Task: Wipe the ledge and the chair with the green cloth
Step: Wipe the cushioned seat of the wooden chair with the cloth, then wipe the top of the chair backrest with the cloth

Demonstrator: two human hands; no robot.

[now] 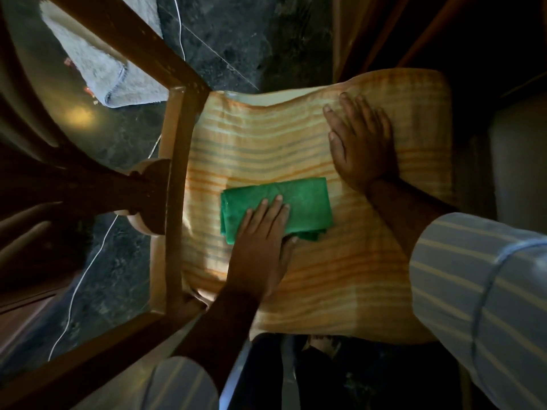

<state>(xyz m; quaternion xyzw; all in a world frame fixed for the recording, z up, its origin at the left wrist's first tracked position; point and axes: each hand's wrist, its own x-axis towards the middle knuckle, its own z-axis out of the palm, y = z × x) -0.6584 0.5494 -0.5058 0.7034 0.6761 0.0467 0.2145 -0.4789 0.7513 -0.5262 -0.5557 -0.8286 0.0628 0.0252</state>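
While the left hand (260,241) lay flat with its fingers spread on the green cloth (296,205), pressing it down rather than gripping it, the cloth sat folded near the middle of the chair seat, on top of an orange-striped cushion (266,143). The right hand (359,143) rested open and palm-down on the far right part of that cushion, grasping nothing, well apart from the cloth. Both forearms came out of pale striped sleeves (479,291) at the bottom of the view. The wooden chair (174,184) showed its dark frame along the cushion's left edge, with rails running off toward the upper left and lower left. Beyond the frame a grey towel (97,66) lay on the dark mottled floor (231,34), and a thin white cord (85,270) trailed across the floor beside the chair
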